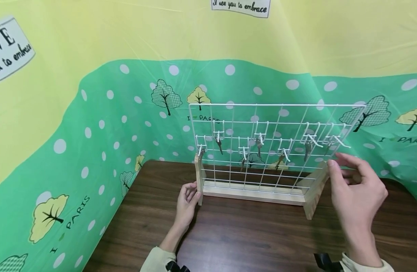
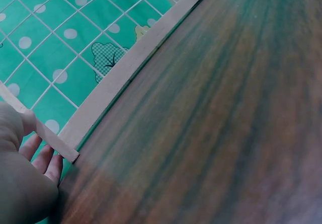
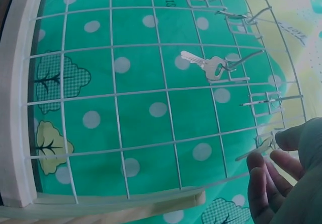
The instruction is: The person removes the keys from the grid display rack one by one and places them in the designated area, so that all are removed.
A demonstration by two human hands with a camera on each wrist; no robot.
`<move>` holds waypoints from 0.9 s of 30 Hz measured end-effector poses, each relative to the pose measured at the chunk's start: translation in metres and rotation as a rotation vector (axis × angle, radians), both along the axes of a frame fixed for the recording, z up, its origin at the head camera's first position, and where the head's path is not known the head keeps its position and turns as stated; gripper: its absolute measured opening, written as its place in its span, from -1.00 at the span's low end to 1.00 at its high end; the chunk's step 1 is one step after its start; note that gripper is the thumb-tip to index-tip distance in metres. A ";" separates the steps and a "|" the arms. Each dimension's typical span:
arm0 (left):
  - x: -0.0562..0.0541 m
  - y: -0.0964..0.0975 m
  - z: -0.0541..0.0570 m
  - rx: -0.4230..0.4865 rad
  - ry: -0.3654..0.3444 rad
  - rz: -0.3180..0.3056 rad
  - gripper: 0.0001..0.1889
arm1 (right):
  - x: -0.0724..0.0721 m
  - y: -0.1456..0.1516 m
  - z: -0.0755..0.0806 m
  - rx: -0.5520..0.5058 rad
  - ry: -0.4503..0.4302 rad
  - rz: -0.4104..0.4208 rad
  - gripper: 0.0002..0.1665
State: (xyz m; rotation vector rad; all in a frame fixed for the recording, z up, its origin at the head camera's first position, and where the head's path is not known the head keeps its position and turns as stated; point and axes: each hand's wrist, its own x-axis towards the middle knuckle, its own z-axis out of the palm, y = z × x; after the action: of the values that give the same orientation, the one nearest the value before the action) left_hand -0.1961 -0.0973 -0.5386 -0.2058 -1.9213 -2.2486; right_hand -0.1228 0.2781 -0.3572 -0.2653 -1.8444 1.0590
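Note:
A white wire grid rack [image 1: 249, 181] with light wooden end supports [image 1: 317, 190] stands upright on the table. Several keys [image 1: 308, 149] hang from its white hooks [image 1: 243, 151]. My left hand [image 1: 187, 202] grips the lower part of the left end support [image 2: 60, 146], thumb in front and fingers behind. Beside the top of the right support is my right hand [image 1: 359, 189], its fingers loosely bent. In the right wrist view the thumb and fingertips lie apart, close to the end key [image 3: 264, 146]; contact is hard to tell.
The rack rests on a dark brown wooden table [image 1: 235, 234]. Behind and to the left hangs a green and yellow cloth [image 1: 103, 94] printed with trees and dots. Hooks stick out from the grid's front.

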 end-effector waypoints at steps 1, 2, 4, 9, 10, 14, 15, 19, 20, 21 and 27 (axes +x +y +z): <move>0.000 0.000 0.000 0.003 -0.002 -0.001 -0.69 | -0.002 0.000 0.001 -0.012 -0.006 0.003 -0.67; 0.000 0.000 0.000 0.011 -0.008 0.000 -0.69 | -0.003 0.000 0.002 -0.027 -0.012 0.008 -0.67; 0.000 -0.001 0.001 0.010 -0.008 0.002 -0.70 | -0.007 0.000 0.004 -0.060 -0.018 0.023 -0.66; 0.000 -0.001 0.001 -0.016 -0.001 0.013 -0.71 | -0.014 -0.001 0.009 -0.133 0.003 0.085 -0.64; 0.000 -0.001 0.001 -0.018 -0.002 0.014 -0.72 | -0.015 0.000 0.010 -0.147 0.011 0.098 -0.64; 0.001 0.000 0.002 -0.021 -0.002 0.018 -0.72 | -0.020 0.001 0.014 -0.210 0.048 0.138 -0.66; 0.000 0.000 0.002 -0.021 -0.002 0.019 -0.72 | -0.021 0.001 0.014 -0.213 0.050 0.141 -0.66; 0.001 0.000 0.003 -0.021 0.000 0.019 -0.71 | -0.024 0.002 0.018 -0.217 0.046 0.149 -0.65; 0.001 0.000 0.003 -0.018 0.000 0.017 -0.71 | -0.025 0.002 0.018 -0.220 0.045 0.152 -0.64; 0.001 0.000 0.003 -0.015 -0.001 0.016 -0.71 | -0.025 0.003 0.019 -0.216 0.042 0.150 -0.64; 0.001 0.000 0.002 -0.015 -0.011 0.018 -0.72 | -0.029 0.004 0.020 -0.285 0.093 0.205 -0.67</move>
State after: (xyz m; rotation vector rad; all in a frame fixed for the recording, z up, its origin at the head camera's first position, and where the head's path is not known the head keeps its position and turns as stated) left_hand -0.1949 -0.0974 -0.5369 -0.1778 -1.9387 -2.2289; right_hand -0.1520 0.2824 -0.3377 -0.1914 -1.6609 1.4552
